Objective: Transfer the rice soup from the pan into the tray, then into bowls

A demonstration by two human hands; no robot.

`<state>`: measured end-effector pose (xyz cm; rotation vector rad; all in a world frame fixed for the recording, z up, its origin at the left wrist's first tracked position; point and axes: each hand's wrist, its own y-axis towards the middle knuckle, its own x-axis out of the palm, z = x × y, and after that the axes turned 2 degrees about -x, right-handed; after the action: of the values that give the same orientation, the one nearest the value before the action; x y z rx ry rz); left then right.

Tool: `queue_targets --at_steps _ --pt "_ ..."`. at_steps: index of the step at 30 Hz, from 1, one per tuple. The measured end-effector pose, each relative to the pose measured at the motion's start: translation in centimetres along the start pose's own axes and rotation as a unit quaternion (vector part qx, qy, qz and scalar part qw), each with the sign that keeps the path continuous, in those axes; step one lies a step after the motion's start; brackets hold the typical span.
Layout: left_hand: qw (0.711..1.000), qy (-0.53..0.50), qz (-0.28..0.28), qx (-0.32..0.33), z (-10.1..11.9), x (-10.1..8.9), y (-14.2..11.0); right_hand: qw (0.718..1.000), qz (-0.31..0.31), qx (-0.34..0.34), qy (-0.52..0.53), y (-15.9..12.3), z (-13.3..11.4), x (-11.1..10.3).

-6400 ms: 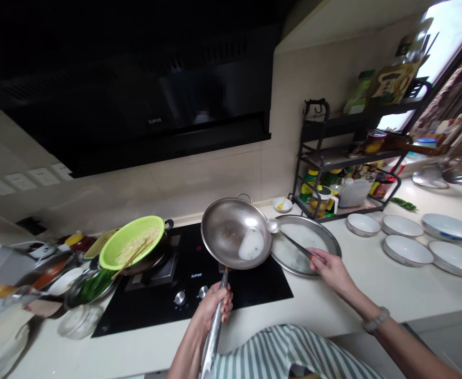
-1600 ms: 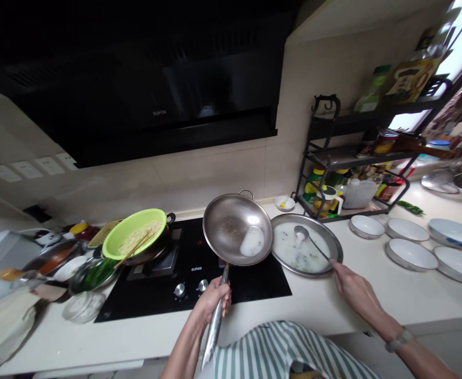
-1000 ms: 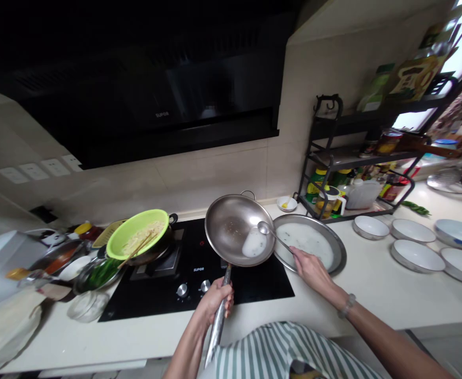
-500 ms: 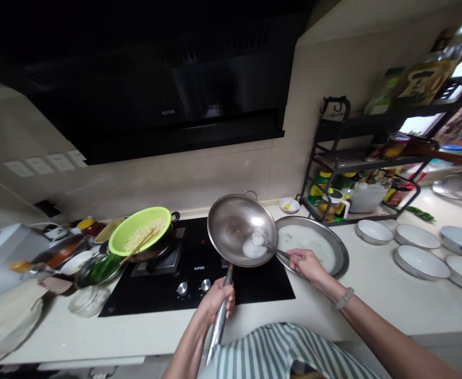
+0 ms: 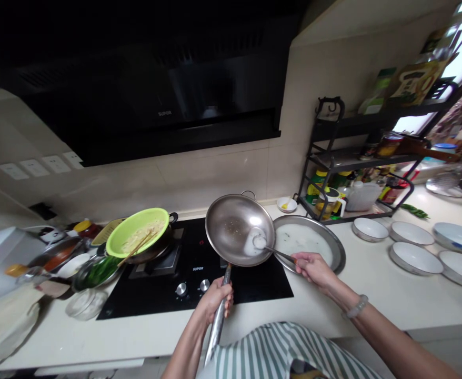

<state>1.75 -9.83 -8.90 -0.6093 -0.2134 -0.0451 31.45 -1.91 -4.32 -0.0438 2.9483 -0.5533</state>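
My left hand (image 5: pixel 216 299) is wrapped round the long metal handle of a wok (image 5: pixel 231 223), which is tilted over the right side of the black hob (image 5: pixel 156 295). In my right hand (image 5: pixel 312 267) is the handle of a ladle (image 5: pixel 259 242), its bowl inside the wok near the right wall. A small pool of whitish liquid (image 5: pixel 250 246) lies in the wok around the ladle's bowl. Just right of the wok, partly behind my right hand, a wide metal basin (image 5: pixel 339 252) holds more milky white liquid.
On the left burner a pan carries a lime-green basin (image 5: pixel 114 243) with pale food and chopsticks (image 5: pixel 138 246). A glass jar (image 5: pixel 86 304) stands left of the hob. Several white bowls (image 5: pixel 415 258) and a black spice rack (image 5: pixel 333 158) are on the right. The range hood (image 5: pixel 168 126) hangs above.
The ladle and my right hand have shifted slightly right, relative to the wok. The liquid pool in the wok looks smaller. My left hand keeps its hold, and the whole view has moved a little.
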Motion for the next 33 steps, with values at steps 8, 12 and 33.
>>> queue_targets --at_steps 8,12,33 --pt "1.000 0.004 0.002 0.004 0.0 0.0 -0.1 1.000 -0.001 -0.002 0.001 0.0 0.5 -0.3" --pt "1.000 0.004 0.002 0.005 0.0 0.0 -0.1 0.998 -0.004 -0.050 -0.030 0.3 1.0 -0.3" --pt "1.000 -0.006 -0.003 0.001 0.1 -0.1 -0.2 0.993 0.071 -0.077 -0.053 -0.3 2.5 -7.5"
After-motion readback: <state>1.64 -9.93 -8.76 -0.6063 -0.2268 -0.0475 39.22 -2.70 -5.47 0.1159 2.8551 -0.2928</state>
